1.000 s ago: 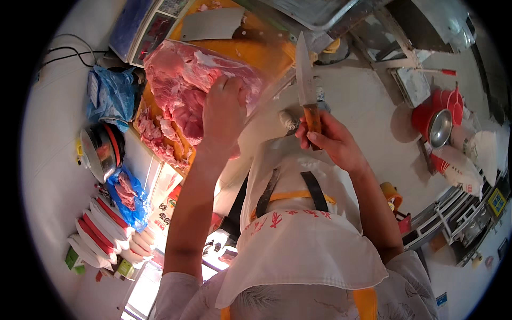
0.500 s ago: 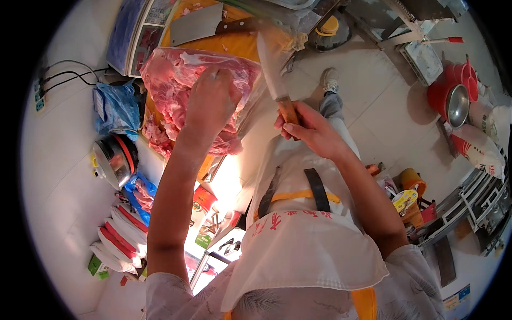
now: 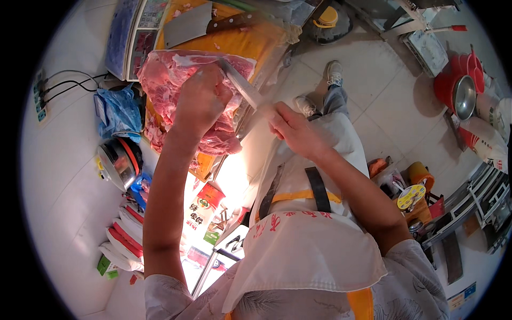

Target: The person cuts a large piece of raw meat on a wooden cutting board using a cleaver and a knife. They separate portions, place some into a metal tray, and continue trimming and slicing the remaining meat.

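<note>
A large slab of raw meat [image 3: 163,76] lies over the near part of a yellow-orange cutting board [image 3: 240,45]. My left hand [image 3: 202,98] presses on the meat with its fingers curled in, gripping it; the fingertips are mostly hidden. In my right hand [image 3: 296,129] is a knife [image 3: 242,88], held by a handle that is blurred and mostly covered by the fingers. Its blade slants up and left, with the tip over the meat beside my left knuckles. Whether the tip touches the meat I cannot tell. Beyond the meat a cleaver [image 3: 189,25] rests flat on the board.
Left of the board are a scale-like box [image 3: 130,42], a blue plastic bag [image 3: 117,109] and a lidded pot [image 3: 118,162]. At far right stand red buckets [image 3: 445,88] with a metal bowl [image 3: 464,97]. A yellow-lidded jar [image 3: 328,21] is on the floor.
The knife has swung left and down from pointing away past the board, so its tip is now over the meat by my left hand. My left hand has shifted slightly left.
</note>
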`<state>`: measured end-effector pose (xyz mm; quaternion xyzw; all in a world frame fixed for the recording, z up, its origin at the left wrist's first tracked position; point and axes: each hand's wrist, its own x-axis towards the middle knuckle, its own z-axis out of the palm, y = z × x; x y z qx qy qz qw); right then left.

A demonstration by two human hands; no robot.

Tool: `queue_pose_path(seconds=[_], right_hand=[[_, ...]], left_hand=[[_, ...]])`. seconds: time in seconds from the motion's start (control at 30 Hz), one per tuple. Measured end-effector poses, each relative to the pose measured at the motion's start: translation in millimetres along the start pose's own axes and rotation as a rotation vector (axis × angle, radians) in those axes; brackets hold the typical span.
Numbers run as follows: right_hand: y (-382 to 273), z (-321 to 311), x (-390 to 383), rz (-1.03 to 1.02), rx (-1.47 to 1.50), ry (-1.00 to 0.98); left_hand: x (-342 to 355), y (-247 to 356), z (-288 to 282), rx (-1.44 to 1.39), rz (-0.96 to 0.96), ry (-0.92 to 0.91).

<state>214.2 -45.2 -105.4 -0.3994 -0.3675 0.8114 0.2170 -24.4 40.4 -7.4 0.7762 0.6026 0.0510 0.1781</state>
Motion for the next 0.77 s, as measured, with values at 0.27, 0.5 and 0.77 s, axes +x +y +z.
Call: queue_pose_path(seconds=[0.27, 0.5, 0.77], right_hand=[[18.4, 8.2, 4.0, -0.124, -0.23, 0.101], [20.2, -9.4, 5.4, -0.158, -0.359, 0.078], [15.8, -26.9, 0.1, -0.133, -0.514, 0.049]], left_hand=[[-1.9, 1.9, 0.7, -0.007, 0.025, 0.027], [-7.1, 5.3, 1.8, -0.015, 0.002, 0.052], [-15.8, -1.2, 11.6, -0.021, 0.034, 0.153]])
